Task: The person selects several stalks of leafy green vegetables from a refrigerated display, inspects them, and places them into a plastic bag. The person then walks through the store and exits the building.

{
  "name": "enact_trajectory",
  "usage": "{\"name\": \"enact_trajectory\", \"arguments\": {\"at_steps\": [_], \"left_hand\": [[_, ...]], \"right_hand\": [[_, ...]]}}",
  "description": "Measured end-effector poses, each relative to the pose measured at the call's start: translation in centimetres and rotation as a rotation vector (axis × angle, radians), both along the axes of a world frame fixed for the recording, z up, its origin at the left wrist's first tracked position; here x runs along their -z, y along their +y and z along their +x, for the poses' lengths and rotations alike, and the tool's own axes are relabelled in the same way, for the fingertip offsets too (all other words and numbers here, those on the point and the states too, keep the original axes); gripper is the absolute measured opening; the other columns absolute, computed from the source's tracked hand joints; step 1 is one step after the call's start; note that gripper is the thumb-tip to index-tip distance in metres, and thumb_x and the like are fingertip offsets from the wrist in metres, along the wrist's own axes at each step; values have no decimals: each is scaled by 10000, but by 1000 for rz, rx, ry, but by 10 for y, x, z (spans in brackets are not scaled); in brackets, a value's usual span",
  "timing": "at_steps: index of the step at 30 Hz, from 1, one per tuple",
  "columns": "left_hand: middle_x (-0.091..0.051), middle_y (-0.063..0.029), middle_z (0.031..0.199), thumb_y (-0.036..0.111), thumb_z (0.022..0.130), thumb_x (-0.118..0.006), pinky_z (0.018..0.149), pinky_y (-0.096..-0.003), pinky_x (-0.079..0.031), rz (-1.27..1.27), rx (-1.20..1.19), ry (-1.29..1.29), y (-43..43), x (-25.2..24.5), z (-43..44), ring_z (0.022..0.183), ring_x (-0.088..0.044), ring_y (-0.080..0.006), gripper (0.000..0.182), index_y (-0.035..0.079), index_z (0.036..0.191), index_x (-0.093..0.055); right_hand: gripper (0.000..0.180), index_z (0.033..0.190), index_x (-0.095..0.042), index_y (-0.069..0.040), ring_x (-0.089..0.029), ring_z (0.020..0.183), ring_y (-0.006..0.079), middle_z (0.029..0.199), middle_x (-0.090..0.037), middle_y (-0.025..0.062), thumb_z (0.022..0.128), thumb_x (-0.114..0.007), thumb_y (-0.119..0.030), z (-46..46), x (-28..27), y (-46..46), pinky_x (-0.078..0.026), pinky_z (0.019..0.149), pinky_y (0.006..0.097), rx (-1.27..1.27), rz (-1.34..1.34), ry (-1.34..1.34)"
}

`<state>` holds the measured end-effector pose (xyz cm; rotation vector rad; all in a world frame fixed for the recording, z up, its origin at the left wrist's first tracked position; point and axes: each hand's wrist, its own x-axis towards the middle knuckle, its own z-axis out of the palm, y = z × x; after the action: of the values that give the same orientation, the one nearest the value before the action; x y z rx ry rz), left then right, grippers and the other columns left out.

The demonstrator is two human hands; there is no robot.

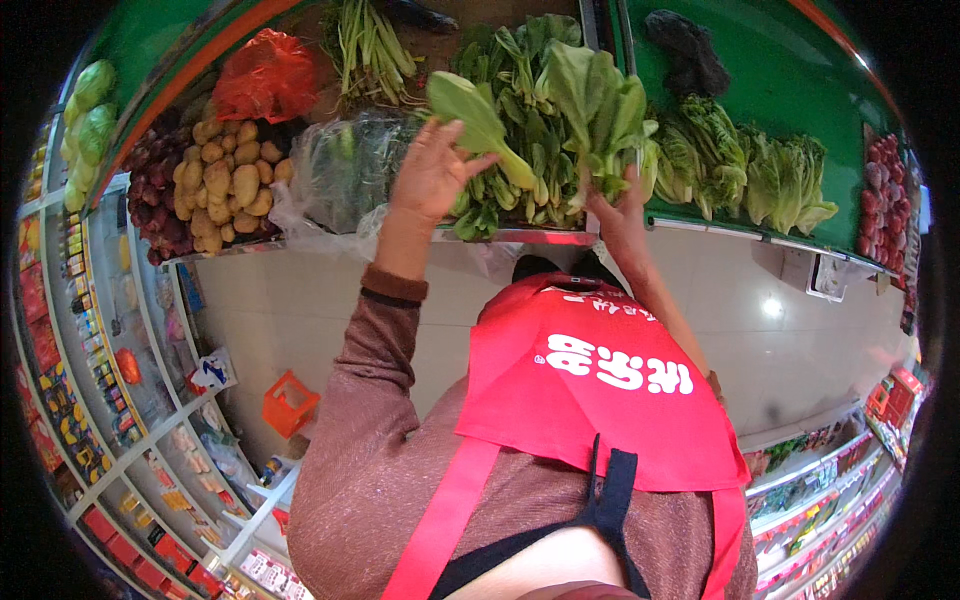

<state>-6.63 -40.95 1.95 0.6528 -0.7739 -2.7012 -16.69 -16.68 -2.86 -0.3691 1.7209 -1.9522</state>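
Observation:
My right hand (619,210) grips a head of leafy greens (600,112), seemingly bok choy, by its base, with the leaves fanned out away from me. Between the fingers and thumb of my left hand (433,174) is one loose green leaf (469,120), its pale stalk pointing toward the right. Part of the grip on the leaf is hidden from this angle. Under both hands lies a pile of similar bok choy (536,161) on the produce stand, close to its metal front edge (517,236).
Left along the stand are plastic-wrapped vegetables (349,169), potatoes (225,176), purple onions (154,202) and a red plastic bag (266,75). Lettuce (709,154) lies on the green surface at right. An orange basket (290,403) stands on the floor near stocked shelves (142,442).

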Motion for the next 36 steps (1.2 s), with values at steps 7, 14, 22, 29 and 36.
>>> {"name": "enact_trajectory", "arguments": {"at_steps": [7,14,22,29,36], "left_hand": [[-604,-7,1012,58,896,-588,821,-401,-528,17,-16,71,102,6,-40,924,-602,-154,133,115,997,-523],[-589,-9,971,52,886,-606,772,-282,-515,31,-74,85,152,13,-51,881,-588,-116,137,86,975,-508],[-563,-21,1009,65,887,-602,722,-251,-517,-472,-255,-111,144,34,-34,901,-570,-105,248,57,1122,-524],[-622,-62,1028,188,889,-650,714,-266,-538,-352,194,-217,138,69,-18,919,-587,-111,384,-7,1195,-525],[-636,-62,930,177,916,-602,761,-330,-549,98,-27,-167,160,83,-16,831,-623,-171,204,27,1052,-578]], "right_hand": [[593,1313,-360,-10,-505,1114,167,1204,-516,87,792,-642,14,1,6,4,-427,930,299,-69,96,160],[524,1191,-411,-10,-563,983,202,1112,-575,111,770,-719,-57,4,6,20,-471,838,321,46,273,219],[450,1195,-440,-43,-595,845,163,1026,-595,83,820,-678,-116,-6,6,31,-492,691,274,129,147,-243],[434,1203,-441,-10,-606,718,135,951,-608,71,830,-654,-74,-6,7,27,-500,556,256,74,99,-313],[422,1204,-449,-24,-570,827,130,1029,-594,59,836,-651,-64,4,19,22,-481,663,257,224,56,-55]]}}
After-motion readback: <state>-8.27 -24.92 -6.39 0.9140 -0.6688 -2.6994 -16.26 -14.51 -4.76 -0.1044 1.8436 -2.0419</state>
